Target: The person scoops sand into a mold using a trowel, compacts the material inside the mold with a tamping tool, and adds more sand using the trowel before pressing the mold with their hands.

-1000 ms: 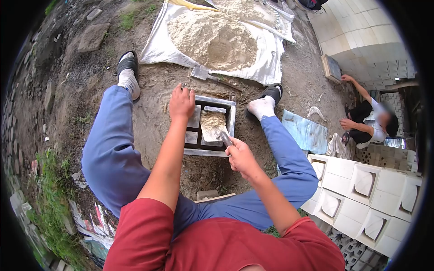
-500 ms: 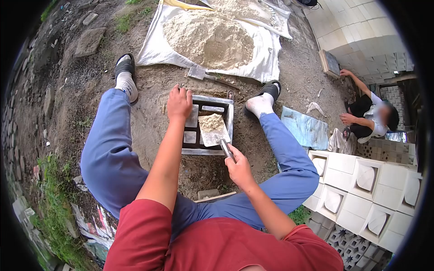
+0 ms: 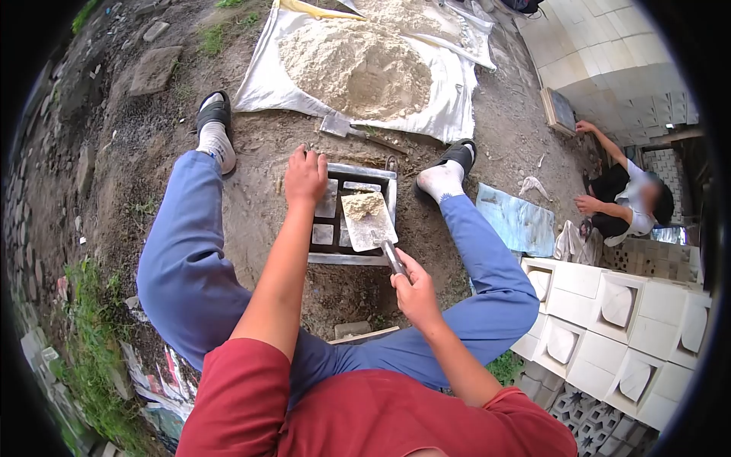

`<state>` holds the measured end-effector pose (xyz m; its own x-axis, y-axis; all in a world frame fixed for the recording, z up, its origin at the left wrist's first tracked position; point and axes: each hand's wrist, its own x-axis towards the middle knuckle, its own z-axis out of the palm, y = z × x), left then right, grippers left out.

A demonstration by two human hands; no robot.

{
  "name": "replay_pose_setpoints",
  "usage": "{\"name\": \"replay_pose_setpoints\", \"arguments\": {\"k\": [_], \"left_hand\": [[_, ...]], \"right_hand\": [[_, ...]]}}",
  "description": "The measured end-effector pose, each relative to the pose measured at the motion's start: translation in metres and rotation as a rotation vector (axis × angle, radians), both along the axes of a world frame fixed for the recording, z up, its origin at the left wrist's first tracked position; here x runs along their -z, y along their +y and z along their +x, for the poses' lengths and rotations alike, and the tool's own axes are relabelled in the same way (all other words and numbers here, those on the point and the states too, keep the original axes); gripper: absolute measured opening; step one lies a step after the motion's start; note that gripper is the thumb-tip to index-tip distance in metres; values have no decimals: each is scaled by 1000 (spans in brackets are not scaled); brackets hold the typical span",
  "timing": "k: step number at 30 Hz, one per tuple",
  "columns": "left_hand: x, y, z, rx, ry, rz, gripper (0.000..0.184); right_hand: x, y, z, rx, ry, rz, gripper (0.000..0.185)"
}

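Between my feet lies a rectangular metal mould (image 3: 350,260) with square metal blocks set inside it. My left hand (image 3: 306,177) is closed over the mould's upper left edge, its fingertips partly hidden. In my right hand (image 3: 417,291) is the handle of a trowel (image 3: 371,232), the fingers wrapped round it. The trowel's flat blade lies over the right part of the mould and carries a small heap of pale, sandy mix (image 3: 364,206) towards its far end. The blade covers some of the blocks and gaps below it.
Ahead, a pale sand heap (image 3: 343,65) lies on a white sack sheet (image 3: 259,87); a second trowel (image 3: 335,126) rests at its near edge. To the right are a bluish sheet (image 3: 514,221), stacked pale blocks (image 3: 586,305) and a crouching person (image 3: 636,198) touching a board (image 3: 562,113).
My right hand and the trowel have moved slightly right and back towards me. The heap on the blade looks smaller. My left hand stays at the mould's edge.
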<state>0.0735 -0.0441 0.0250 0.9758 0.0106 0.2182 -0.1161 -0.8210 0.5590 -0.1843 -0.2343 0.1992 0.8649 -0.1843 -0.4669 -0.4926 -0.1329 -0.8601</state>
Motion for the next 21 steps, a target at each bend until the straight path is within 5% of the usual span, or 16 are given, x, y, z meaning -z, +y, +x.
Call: {"name": "replay_pose_setpoints", "arguments": {"k": [16,21], "left_hand": [[2,0,-1,7,-12,-18,38],[5,0,1,6,-8,-70,38]], "right_hand": [[-41,17,67,55,204,231,58],[-51,20,79,37,302,257,44]]}}
